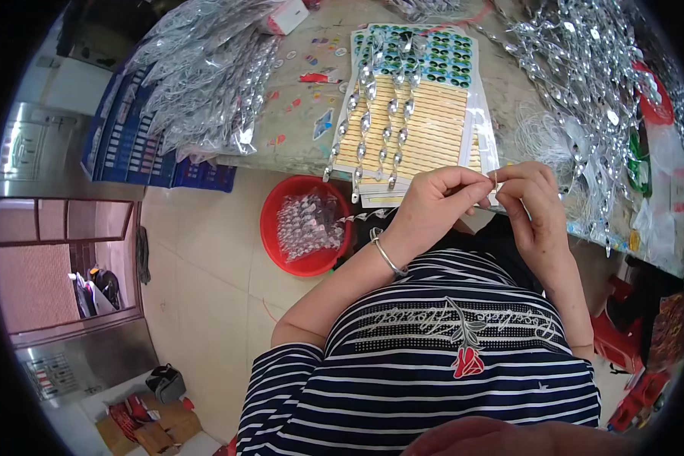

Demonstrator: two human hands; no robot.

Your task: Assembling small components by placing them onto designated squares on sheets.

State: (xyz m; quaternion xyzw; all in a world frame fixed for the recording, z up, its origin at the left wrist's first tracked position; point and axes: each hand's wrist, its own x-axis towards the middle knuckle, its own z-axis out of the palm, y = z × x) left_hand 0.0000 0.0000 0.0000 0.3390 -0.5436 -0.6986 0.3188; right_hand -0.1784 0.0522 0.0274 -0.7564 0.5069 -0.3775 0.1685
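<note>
My left hand (442,199) and my right hand (536,199) meet just off the table's near edge, fingertips pinched together. Between them shows a bit of thin pale string (495,180); the rest is hidden by my fingers. A silver twisted spiral strip (365,216) runs from beside the red basin to behind my left wrist, where its end is lost from sight. Just beyond my hands, several silver spiral strips (365,121) lie side by side over sheets with tan stripes (441,114) and a sheet of green-blue oval stickers (456,59).
A red basin (267,220) on the floor holds bagged silver spirals. Bagged silver strips (205,83) pile on a blue box (121,137) at the table's left. Loose spirals (585,68) and white string (547,133) cover the right side. A cardboard box (156,437) sits lower left.
</note>
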